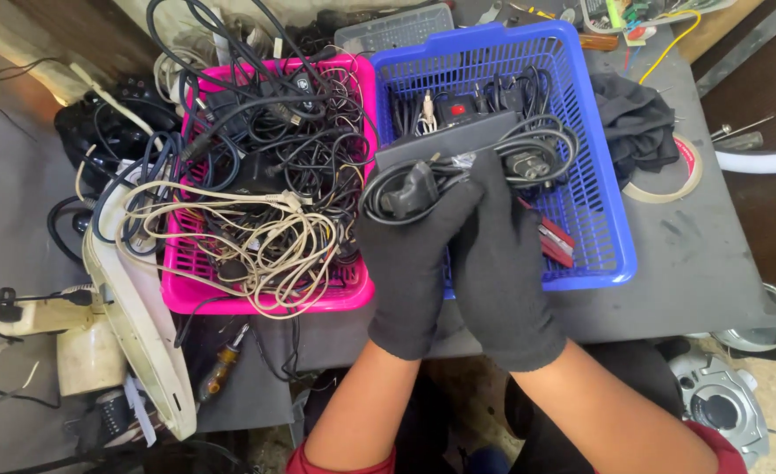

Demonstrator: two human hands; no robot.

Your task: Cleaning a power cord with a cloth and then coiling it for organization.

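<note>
Both my hands wear black gloves and meet over the near edge of the blue basket (612,224). My left hand (410,263) is clamped on a coiled black power cord (467,167), its fingers wrapped round the bundle just below the plug (410,191). My right hand (504,272) presses against the same coil from the other side, fingers closed on the loops beside the second connector (526,164). The cord lies partly across a dark flat adapter box (445,139) inside the blue basket; whether the cord is joined to that box I cannot tell. To my left, touching the blue basket, sits a pink basket (269,298) heaped with tangled black and cream cables (265,233). A screwdriver (221,364) lies on the grey table (695,263) near it, and a roll of tape (673,171) rests to the right, by a black cloth (638,118)
</note>
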